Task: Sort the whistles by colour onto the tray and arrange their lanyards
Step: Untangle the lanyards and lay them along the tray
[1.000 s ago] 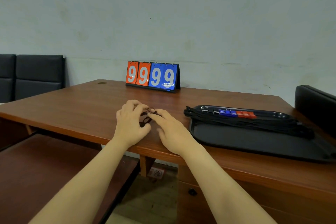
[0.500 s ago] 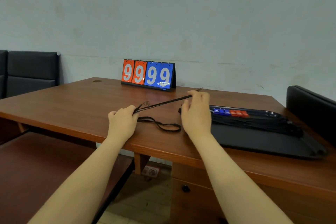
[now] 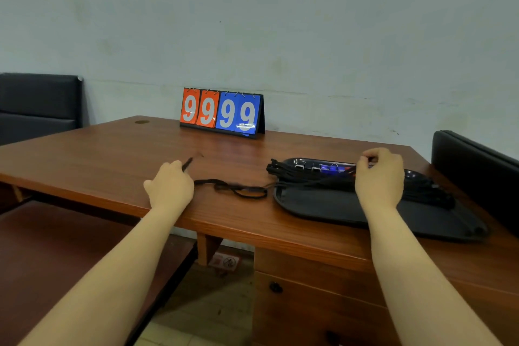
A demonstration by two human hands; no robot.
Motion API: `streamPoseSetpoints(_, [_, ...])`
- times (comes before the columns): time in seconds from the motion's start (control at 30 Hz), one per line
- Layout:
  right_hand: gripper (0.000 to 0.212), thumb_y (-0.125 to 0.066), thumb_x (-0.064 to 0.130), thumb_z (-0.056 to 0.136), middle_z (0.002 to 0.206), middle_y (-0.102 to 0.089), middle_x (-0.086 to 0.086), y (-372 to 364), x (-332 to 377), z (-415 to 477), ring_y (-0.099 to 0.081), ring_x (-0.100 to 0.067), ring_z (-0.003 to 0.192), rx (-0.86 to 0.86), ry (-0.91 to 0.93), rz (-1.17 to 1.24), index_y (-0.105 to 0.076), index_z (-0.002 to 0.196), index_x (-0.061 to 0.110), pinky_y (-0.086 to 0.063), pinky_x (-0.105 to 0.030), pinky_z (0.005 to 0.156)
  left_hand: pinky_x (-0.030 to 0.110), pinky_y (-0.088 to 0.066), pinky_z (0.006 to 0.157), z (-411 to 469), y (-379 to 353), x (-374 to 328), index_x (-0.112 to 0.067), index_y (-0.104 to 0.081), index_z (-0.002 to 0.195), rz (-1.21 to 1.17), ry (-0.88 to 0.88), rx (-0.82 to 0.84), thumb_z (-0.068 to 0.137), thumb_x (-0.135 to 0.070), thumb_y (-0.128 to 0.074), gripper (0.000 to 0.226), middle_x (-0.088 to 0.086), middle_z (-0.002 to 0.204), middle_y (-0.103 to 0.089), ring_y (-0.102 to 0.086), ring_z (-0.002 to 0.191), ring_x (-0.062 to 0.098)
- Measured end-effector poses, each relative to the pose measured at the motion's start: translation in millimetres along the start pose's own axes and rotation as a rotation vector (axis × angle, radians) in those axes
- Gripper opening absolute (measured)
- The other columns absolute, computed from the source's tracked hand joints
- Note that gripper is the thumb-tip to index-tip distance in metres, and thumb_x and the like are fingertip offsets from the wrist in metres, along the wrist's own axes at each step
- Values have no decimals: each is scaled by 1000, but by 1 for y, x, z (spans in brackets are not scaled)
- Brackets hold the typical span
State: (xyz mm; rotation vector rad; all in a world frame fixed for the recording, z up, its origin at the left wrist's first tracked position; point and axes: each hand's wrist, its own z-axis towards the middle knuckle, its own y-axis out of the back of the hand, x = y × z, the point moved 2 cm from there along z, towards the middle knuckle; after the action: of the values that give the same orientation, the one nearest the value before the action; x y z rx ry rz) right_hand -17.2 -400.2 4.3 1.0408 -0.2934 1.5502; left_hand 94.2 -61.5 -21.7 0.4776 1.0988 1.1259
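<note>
Hidden: we cannot see the fingertips of our right hand (image 3: 379,177), which is curled into a loose fist over the far part of the tray (image 3: 337,205); whatever it pinches is covered by the knuckles, so we cannot tell what it has hold of.
Blurred: the black lanyard (image 3: 238,188) on the desk (image 3: 112,154) is smeared, and we cannot make out where its right end goes as it nears the tray's left rim.
Left hand: our left hand (image 3: 170,185) is closed around one end of that lanyard; a short black stub pokes up past the fingers, and the rest trails to the right in a loop on the wood.
Whistles: we see blue whistles (image 3: 328,167) and a sliver of red beside them at the tray's far edge, partly behind the right hand; a couple of small pale pieces to their left are too small to name.
Lanyard bundle: a thick bundle of black cords (image 3: 309,177) lies across the tray, its left ends overhanging the rim.
Edges: the tray's near rim sits close to the desk's front edge.
Open room: bare wood spreads between the left hand and the scoreboard (image 3: 222,114), which reads 99 99 at the back by the wall.
Cut off: a dark chair (image 3: 474,166) is clipped by the right border.
</note>
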Motion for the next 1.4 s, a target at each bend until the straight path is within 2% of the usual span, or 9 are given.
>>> streamPoseSetpoints(0.23, [16, -52, 14, 95, 121, -52, -10, -1, 1, -3, -51, -12, 80, 54, 4, 69, -62, 107, 12, -43, -26, 67, 53, -19, 108, -2, -3, -4, -13, -37, 139, 146, -85, -20, 89, -46, -46, 61, 14, 138, -37, -35, 128, 32])
streamPoseSetpoints(0.37, [18, -48, 14, 96, 121, -53, -10, -2, 2, -4, -50, -11, 77, 74, 5, 76, -62, 107, 12, -44, -26, 67, 48, -22, 107, -9, 0, -19, -17, -53, 126, 158, -578, -179, 90, -41, -51, 43, 6, 129, -52, -46, 122, 23])
streamPoseSetpoints(0.5, [18, -47, 13, 96, 119, -54, -10, -2, -1, -1, -46, -6, 69, 69, -18, 93, -61, 107, 12, -42, -25, 65, 39, -20, 110, -17, -6, -40, -29, -46, 135, 203, -942, 133, 95, -48, -42, 44, -9, 136, -49, -39, 130, 12])
streamPoseSetpoints(0.63, [18, -46, 12, 97, 117, -54, -7, 1, -3, 1, -48, -6, 70, 22, -47, 154, -60, 109, 12, -38, -17, 62, 38, -27, 106, -6, -15, -45, -31, -51, 128, 265, -811, 379, 96, -49, -39, 39, -9, 125, -52, -46, 120, 13])
streamPoseSetpoints(0.8, [20, -46, 15, 98, 118, -57, -5, 2, -11, 4, -56, -12, 94, -18, -166, 260, -60, 112, 15, -40, -18, 72, 43, -29, 101, 13, -7, -28, -31, -63, 103, 402, -592, 203, 96, -46, -39, 29, -11, 92, -54, -55, 96, 13])
streamPoseSetpoints(0.93, [20, -47, 16, 98, 117, -57, -5, -2, -12, 5, -50, -10, 89, 13, -158, 263, -61, 112, 15, -38, -18, 68, 46, -28, 104, 17, -2, -21, -31, -63, 109, 404, -513, 111, 97, -38, -41, 25, -7, 107, -56, -52, 105, 16])
streamPoseSetpoints(1.1, [21, -47, 13, 97, 108, -59, -1, 0, -14, 10, -52, -13, 93, -6, -293, 399, -62, 112, 13, -42, -26, 76, 36, -40, 86, 18, 3, -45, -17, -57, 99, 122, -450, 203, 98, -21, -39, 19, 4, 100, -60, -55, 90, 19])
streamPoseSetpoints(1.23, [18, -49, 15, 96, 100, -61, 0, 24, -28, 32, -60, -18, 99, -27, -289, 356, -63, 108, 15, -50, -34, 89, 38, -36, 108, 18, 11, -72, -3, -48, 134, -130, -443, 156, 95, -2, -47, 39, 15, 137, -49, -45, 128, 27])
streamPoseSetpoints(1.4, [20, -52, 15, 95, 94, -64, -1, 71, -53, 54, -59, -17, 89, -47, -140, 19, -68, 105, 9, -40, -26, 80, 47, -46, 93, 2, -3, -116, -12, -60, 96, -483, -334, 93, 99, -26, -43, 23, 7, 96, -58, -54, 93, 21])
